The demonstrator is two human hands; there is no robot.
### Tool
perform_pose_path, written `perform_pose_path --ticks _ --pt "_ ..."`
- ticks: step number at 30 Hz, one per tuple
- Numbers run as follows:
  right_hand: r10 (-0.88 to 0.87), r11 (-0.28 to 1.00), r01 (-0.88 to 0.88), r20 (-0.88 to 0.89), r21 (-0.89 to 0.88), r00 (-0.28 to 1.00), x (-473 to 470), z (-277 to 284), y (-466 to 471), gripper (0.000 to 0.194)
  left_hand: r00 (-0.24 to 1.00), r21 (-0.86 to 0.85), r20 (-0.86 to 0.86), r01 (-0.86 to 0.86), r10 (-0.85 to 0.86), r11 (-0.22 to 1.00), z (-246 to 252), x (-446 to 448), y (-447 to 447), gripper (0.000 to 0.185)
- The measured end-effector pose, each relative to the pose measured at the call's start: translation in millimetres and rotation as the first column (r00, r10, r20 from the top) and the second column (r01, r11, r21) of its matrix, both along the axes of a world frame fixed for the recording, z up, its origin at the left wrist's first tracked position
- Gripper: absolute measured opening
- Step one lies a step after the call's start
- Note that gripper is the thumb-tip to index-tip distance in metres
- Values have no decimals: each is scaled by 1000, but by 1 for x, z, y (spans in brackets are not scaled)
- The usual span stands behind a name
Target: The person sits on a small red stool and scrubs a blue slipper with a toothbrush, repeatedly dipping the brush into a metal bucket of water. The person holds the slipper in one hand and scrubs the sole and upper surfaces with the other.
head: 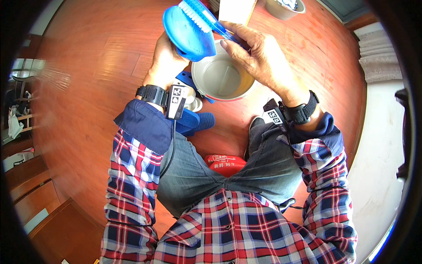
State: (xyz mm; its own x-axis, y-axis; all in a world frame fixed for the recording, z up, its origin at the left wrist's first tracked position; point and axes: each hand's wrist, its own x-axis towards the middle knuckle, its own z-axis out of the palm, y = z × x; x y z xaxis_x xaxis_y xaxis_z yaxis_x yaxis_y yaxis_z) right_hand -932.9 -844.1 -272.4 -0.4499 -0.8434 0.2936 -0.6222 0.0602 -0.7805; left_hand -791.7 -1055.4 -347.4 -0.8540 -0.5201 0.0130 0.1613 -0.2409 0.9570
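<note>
My left hand (168,54) holds a blue slipper (188,36) from below, up at the top of the view. In my right hand (255,52) is the handle of a blue scrub brush (211,19), whose white bristles rest against or just over the slipper. Both are above the near side of a grey bucket (197,79) with liquid in it. Several blue slippers (204,122) and a white object (194,104) lie on the floor below my left hand, partly behind my wrist.
The bucket stands on a reddish wood floor (85,99). A second basin (283,11) with cloth in it is at the top right. A red item bearing writing (226,165) lies between my legs. Wooden furniture (62,231) stands at lower left; a pale wall (376,132) runs along the right.
</note>
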Motion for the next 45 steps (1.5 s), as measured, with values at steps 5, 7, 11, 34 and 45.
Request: perform_pose_path --ticks 5,7,11,34,45 --pt "22 960 -4 -58 282 998 -28 -10 5 36 998 145 16 57 -60 988 27 1 13 44" --pt "27 898 38 -140 439 990 -34 -16 7 32 977 351 212 -47 -31 935 38 -3 17 46" --pt "38 933 21 -155 359 987 -37 -24 9 29 977 304 214 -48 -19 951 50 0 26 47" --pt "38 890 77 -241 449 970 -48 -48 7 24 962 337 275 -89 -7 937 62 -1 33 42" --pt "39 846 112 -269 522 962 -57 -69 11 21 973 435 227 -67 -37 898 48 0 25 37"
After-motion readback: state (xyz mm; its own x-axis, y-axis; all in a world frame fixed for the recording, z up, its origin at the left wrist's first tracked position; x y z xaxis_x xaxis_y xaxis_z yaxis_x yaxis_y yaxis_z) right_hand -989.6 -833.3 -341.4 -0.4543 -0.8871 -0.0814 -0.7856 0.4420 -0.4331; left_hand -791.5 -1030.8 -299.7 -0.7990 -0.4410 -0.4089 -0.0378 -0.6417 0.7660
